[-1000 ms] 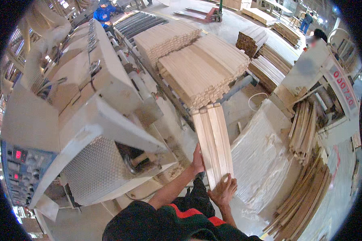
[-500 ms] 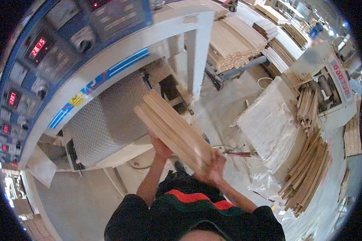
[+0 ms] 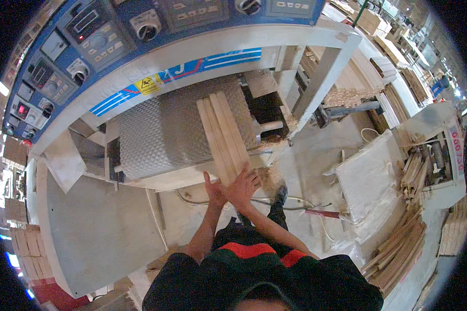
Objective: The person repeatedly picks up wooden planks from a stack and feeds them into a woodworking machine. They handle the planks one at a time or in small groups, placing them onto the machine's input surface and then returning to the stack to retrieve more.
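Several pale wooden strips [image 3: 223, 136] lie side by side on the grey textured conveyor belt [image 3: 161, 136] of a machine. Their near ends stick out over the belt's front edge toward me. At those ends is my right hand [image 3: 242, 187], open, its fingers spread and its palm against or just above the wood. Close beside it, my left hand [image 3: 216, 193] is open with the thumb raised, by the left side of the strip ends. Neither hand is wrapped round the wood. Whether the palms touch the end faces is hidden.
Above the belt runs a white machine frame [image 3: 321, 98] with a blue control panel [image 3: 192, 20]. A white-wrapped stack [image 3: 368, 173] stands to the right, beside a heap of loose wooden strips [image 3: 397, 254]. Stacked boards [image 3: 355, 78] lie at the far right. A hose [image 3: 301, 199] crosses the floor.
The strips, held in both hands and tilted before, now rest on the belt, turned to point into the machine. Both hands have let go and opened at the near ends.
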A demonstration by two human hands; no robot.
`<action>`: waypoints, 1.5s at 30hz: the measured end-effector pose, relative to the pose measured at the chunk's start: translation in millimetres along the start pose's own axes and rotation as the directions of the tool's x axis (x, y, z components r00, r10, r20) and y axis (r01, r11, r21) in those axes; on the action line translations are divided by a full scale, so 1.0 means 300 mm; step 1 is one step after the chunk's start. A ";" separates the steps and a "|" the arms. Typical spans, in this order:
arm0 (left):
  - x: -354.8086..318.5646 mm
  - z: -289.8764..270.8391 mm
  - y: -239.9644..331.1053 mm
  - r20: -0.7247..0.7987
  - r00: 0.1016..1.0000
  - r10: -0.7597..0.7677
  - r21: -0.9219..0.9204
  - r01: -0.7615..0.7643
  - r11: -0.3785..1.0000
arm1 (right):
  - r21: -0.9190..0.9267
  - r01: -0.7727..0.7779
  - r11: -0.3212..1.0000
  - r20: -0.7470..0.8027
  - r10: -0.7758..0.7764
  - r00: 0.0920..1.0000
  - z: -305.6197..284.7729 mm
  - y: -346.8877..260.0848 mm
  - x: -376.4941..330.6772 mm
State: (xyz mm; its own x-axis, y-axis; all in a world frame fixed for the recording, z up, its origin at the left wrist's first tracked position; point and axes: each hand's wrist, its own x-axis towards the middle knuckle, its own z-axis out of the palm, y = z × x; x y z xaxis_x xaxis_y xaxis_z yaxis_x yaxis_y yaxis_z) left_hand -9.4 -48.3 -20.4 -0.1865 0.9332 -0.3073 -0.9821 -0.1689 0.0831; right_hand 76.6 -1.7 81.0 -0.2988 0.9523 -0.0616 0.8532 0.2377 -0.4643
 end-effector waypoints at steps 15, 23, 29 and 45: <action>0.036 0.074 -0.035 -0.285 0.944 0.164 -0.041 -0.183 0.982 | 0.054 0.120 0.991 -0.062 -0.116 0.991 0.029 -0.065 0.105; 0.105 0.105 0.041 -0.271 0.961 0.049 -0.370 -0.151 0.917 | 0.335 0.118 0.935 -0.003 -0.124 0.992 0.076 0.016 0.227; 0.140 0.205 0.034 -0.355 0.919 0.169 -0.181 -0.245 0.952 | 0.563 0.205 0.801 -0.182 -0.122 0.976 0.203 0.104 0.316; 0.218 0.116 0.121 -0.168 0.904 0.394 -0.107 -0.414 0.904 | 0.697 0.132 0.705 -0.035 -0.150 0.988 0.175 0.044 0.365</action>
State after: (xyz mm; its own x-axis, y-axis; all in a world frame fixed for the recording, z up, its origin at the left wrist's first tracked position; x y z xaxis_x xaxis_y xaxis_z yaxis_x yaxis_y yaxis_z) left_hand -56.2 17.5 -4.5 -0.5596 0.7237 -0.4039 -0.8136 -0.5726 0.1012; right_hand 32.6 95.5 21.7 -0.4079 0.9122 0.0397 0.2642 0.1596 -0.9512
